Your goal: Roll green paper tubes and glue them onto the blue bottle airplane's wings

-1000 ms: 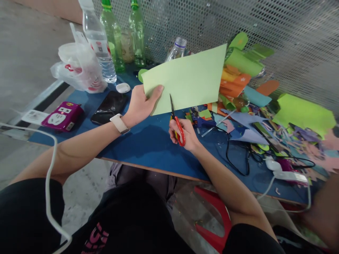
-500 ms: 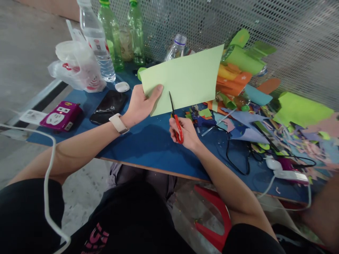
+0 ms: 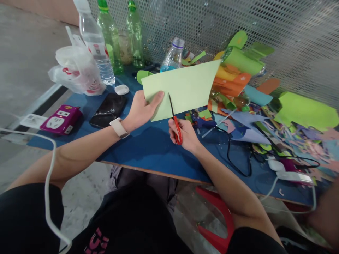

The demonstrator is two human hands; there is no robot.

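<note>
A pale green sheet of paper (image 3: 188,84) is held up over the blue table, its left end pinched in my left hand (image 3: 144,107) with the thumb on top. My right hand (image 3: 185,134) is wrapped round the red handles of a pair of scissors (image 3: 177,128). One dark blade lies over the near face of the sheet, just right of my left thumb, pointing away from me. The other blade is hidden, so I cannot tell how far the blades are apart.
Left on the blue table (image 3: 148,151) are a black phone (image 3: 108,110), a white case (image 3: 122,89), a purple power socket (image 3: 61,120), a bagged cup (image 3: 79,76) and several bottles (image 3: 96,46). Paper scraps (image 3: 304,137) and a black cable (image 3: 239,171) spread rightward; perforated metal (image 3: 201,21) stands behind.
The sheet's far edge and right end have dipped, showing more of the clear bottle and its blue contents behind. Both hands keep their hold.
</note>
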